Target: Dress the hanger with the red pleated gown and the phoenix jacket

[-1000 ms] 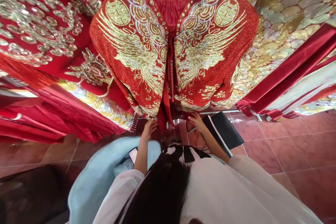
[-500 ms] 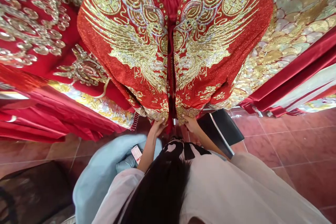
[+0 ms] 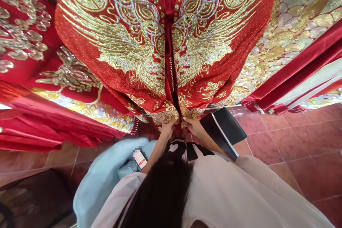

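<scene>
In front of me hangs a red jacket (image 3: 149, 94) with gold and silver embroidery of two birds, its front parted along the middle. My left hand (image 3: 169, 125) grips the lower front edge of the left panel, thumb on top. At the matching edge of the right panel, my right hand (image 3: 192, 124) pinches the hem. Only a narrow dark gap separates the two edges near my thumbs. The fingers beneath the cloth are hidden.
Beaded red garments (image 3: 72, 74) hang at the left, a gold-scaled garment (image 3: 288, 32) at the right. A black folded object (image 3: 229, 126) lies beyond my right forearm. At the lower left are light blue cloth (image 3: 93, 181), a phone (image 3: 140, 159) and a dark bag (image 3: 34, 199).
My left hand has brought the left panel's edge rightward, close to the right panel's edge. The right hand has shifted slightly left. The gap at the hem is narrower.
</scene>
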### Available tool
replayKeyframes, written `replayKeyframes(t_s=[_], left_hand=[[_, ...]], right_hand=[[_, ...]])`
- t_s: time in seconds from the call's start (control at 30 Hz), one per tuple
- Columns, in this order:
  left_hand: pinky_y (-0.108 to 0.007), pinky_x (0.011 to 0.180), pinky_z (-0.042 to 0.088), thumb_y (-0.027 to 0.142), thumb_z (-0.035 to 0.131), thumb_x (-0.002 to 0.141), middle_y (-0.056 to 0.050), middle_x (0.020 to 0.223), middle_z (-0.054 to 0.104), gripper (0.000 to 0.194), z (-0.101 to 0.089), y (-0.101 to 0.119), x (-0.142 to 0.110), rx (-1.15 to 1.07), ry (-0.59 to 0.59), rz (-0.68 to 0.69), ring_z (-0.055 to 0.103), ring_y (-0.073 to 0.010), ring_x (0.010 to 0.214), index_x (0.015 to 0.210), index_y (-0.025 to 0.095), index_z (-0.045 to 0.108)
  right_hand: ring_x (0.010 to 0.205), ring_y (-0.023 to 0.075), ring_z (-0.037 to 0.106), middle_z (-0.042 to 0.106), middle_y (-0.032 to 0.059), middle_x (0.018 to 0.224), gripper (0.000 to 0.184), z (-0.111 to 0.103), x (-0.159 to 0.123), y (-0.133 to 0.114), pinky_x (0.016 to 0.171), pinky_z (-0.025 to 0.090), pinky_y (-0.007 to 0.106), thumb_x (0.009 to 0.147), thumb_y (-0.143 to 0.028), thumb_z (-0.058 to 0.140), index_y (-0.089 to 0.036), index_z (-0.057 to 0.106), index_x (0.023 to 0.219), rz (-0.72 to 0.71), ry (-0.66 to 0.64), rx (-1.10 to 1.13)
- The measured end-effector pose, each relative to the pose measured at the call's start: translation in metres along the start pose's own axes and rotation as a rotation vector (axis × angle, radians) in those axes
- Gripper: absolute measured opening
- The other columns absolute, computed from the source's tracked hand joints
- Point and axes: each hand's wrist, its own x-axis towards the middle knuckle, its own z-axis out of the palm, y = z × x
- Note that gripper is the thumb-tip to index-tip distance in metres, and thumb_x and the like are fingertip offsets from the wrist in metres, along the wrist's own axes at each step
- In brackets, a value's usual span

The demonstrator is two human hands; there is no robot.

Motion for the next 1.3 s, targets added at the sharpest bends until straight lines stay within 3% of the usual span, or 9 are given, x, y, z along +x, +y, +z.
replayKeyframes(t_s=[0.4,0.7,0.93,1.03,1.1,1.17,1.23,1.3], left_hand=[[-0.033,0.091,0.049,0.019,0.085,0.051,-0.004,0.089,0.069,0.051,0.007,0.000,0.002,0.018,0.002,0.074,0.065,-0.0204,0.093,0.097,0.015,0.064],[-0.032,0.093,0.046,0.024,0.083,0.058,-0.007,0.099,0.069,0.044,0.000,-0.023,0.004,0.114,0.048,0.159,0.064,-0.0197,0.095,0.098,0.014,0.066],[-0.039,0.104,0.039,0.035,0.083,0.059,-0.009,0.106,0.067,0.048,-0.006,-0.033,0.008,0.142,0.002,0.114,0.060,-0.0242,0.109,0.099,0.015,0.067],[-0.042,0.100,0.042,0.041,0.083,0.058,-0.010,0.102,0.068,0.048,-0.007,-0.030,0.011,0.135,-0.042,0.057,0.061,-0.0258,0.105,0.096,0.016,0.067],[-0.042,0.097,0.044,0.043,0.083,0.056,-0.009,0.097,0.068,0.048,-0.007,-0.027,0.014,0.137,-0.055,0.033,0.062,-0.0256,0.099,0.092,0.016,0.067],[-0.041,0.094,0.045,0.044,0.083,0.055,-0.008,0.093,0.068,0.048,-0.007,-0.024,0.015,0.145,-0.055,0.028,0.063,-0.0245,0.094,0.091,0.016,0.066],[-0.039,0.093,0.045,0.044,0.083,0.055,-0.007,0.090,0.068,0.048,-0.007,-0.023,0.017,0.157,-0.045,0.040,0.063,-0.0229,0.092,0.090,0.016,0.066],[-0.037,0.092,0.045,0.044,0.083,0.055,-0.006,0.086,0.067,0.048,-0.009,-0.023,0.019,0.170,-0.038,0.057,0.062,-0.0214,0.090,0.089,0.015,0.066]], right_hand=[[0.086,0.0177,0.065,0.069,0.0003,0.083,0.041,0.006,0.005,0.004,0.085,0.053,0.032,0.046,-0.017,0.080,-0.018,0.062,0.082,-0.055,0.044,-0.001],[0.094,0.0198,0.064,0.068,0.0021,0.081,0.039,0.008,0.010,0.008,0.085,0.054,0.034,0.048,-0.022,0.079,-0.018,0.058,0.080,-0.203,0.115,-0.066],[0.095,0.0198,0.064,0.069,0.0035,0.084,0.046,0.005,0.016,0.012,0.088,0.053,0.034,0.047,-0.035,0.082,-0.017,0.058,0.083,-0.181,0.154,-0.129],[0.094,0.0168,0.064,0.069,0.0038,0.083,0.041,-0.003,0.017,0.015,0.088,0.052,0.030,0.058,-0.043,0.077,-0.017,0.058,0.084,-0.139,0.180,-0.311],[0.084,0.0149,0.065,0.068,0.0038,0.077,0.034,-0.013,0.015,0.018,0.080,0.054,0.027,0.071,-0.048,0.068,-0.017,0.059,0.082,-0.059,0.188,-0.461],[0.063,0.0152,0.064,0.065,0.0046,0.063,0.035,-0.022,0.009,0.020,0.061,0.053,0.027,0.078,-0.050,0.061,-0.016,0.060,0.075,0.054,0.140,-0.567],[0.042,0.0144,0.054,0.058,0.0040,0.048,0.036,-0.029,0.003,0.021,0.044,0.044,0.025,0.076,-0.047,0.064,-0.014,0.059,0.062,0.142,0.061,-0.651],[0.035,0.0117,0.047,0.053,0.0025,0.041,0.036,-0.031,0.001,0.019,0.039,0.036,0.022,0.073,-0.041,0.068,-0.014,0.057,0.053,0.159,0.006,-0.734]])
